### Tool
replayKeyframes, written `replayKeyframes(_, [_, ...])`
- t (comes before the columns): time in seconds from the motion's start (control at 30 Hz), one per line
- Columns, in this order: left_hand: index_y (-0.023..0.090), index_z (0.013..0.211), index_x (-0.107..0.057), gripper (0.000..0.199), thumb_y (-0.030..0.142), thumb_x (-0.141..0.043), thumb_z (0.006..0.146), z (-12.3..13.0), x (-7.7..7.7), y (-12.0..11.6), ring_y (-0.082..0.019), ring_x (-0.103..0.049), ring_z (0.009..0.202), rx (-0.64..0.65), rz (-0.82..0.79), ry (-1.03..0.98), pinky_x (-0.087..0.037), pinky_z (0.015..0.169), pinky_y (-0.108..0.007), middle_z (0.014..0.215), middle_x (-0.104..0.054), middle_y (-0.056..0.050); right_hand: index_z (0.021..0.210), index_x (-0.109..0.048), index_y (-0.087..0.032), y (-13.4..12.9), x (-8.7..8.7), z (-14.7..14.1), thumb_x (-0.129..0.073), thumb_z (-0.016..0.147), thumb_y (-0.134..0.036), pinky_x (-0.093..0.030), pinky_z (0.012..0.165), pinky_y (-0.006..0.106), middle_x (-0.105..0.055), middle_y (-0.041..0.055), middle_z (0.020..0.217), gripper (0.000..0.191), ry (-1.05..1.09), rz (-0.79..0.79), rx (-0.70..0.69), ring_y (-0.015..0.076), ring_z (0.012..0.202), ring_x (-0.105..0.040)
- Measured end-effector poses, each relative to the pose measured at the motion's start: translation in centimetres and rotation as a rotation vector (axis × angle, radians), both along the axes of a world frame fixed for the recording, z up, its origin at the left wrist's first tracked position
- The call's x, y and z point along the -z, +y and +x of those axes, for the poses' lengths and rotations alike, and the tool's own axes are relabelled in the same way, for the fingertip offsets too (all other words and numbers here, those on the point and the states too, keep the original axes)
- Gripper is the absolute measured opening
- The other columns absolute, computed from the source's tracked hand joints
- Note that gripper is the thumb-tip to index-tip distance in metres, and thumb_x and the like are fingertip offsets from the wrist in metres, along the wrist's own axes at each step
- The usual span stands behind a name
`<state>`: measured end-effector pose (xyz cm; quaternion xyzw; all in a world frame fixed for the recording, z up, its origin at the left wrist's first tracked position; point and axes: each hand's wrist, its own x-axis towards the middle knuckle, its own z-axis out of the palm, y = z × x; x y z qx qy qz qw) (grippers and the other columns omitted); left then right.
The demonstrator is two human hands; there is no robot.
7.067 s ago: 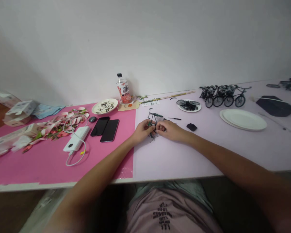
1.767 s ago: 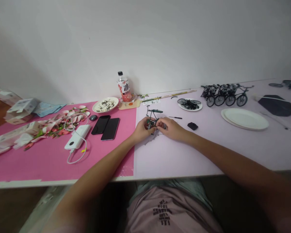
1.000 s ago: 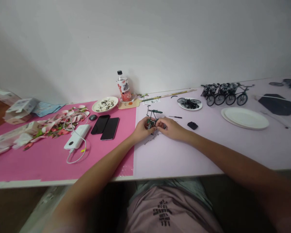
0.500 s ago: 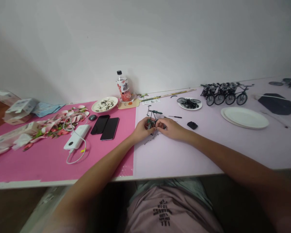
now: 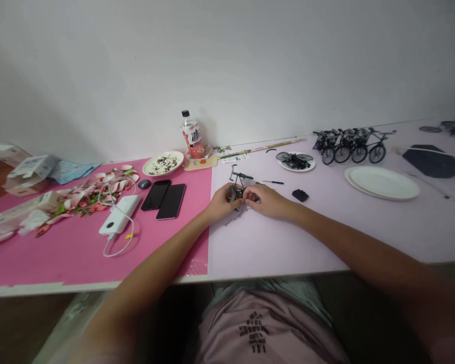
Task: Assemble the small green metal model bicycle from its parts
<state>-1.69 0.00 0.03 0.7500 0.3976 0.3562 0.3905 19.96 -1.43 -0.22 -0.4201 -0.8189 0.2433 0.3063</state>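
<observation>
A small dark green toy bicycle frame (image 5: 241, 175) stands upright between my hands, its handlebar pointing up. My left hand (image 5: 223, 201) is closed round its lower left part. With bent fingers pressed together, my right hand (image 5: 261, 199) grips the frame's lower right side. My fingers hide what lies between them. Past my right hand lie a thin black screwdriver (image 5: 273, 182) and a small black block (image 5: 300, 195). Farther back, a white plate (image 5: 310, 166) bears black wheels and parts. Several assembled toy bicycles (image 5: 351, 146) stand in a row at the right.
Two stacked white plates (image 5: 387, 183) and a dark hexagonal piece (image 5: 434, 161) lie at the right. To the left are two phones (image 5: 171, 201), a white power bank (image 5: 120, 215), petals (image 5: 98, 194), a bowl (image 5: 164, 164) and a bottle (image 5: 193, 136).
</observation>
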Motion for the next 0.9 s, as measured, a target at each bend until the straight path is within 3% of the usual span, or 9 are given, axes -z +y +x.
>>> replayKeyframes(0.57, [0.018,0.117,-0.064,0.039,0.032,-0.074,0.081,-0.15,0.03,0.05,-0.017,-0.063,0.083,-0.002,0.050,0.058,-0.051,0.075,-0.030,0.101,-0.071,-0.005,0.095,-0.065,-0.025,-0.23,-0.40,0.11,-0.062,0.094,-0.025,-0.046,0.068,0.032,-0.068,0.0025,0.089,0.004,-0.031,0.008,-0.013,0.0187,0.077,-0.063])
replayKeyframes(0.9, [0.018,0.119,-0.063,0.041,0.035,-0.072,0.082,-0.10,-0.28,-0.12,-0.015,-0.056,0.077,-0.019,0.066,0.122,-0.046,0.071,-0.029,0.100,-0.069,-0.004,0.096,-0.066,-0.025,0.14,0.04,0.21,-0.063,0.094,-0.026,-0.047,0.071,0.033,-0.067,0.0028,0.089,0.004,-0.051,0.004,-0.010,0.0194,0.079,-0.063])
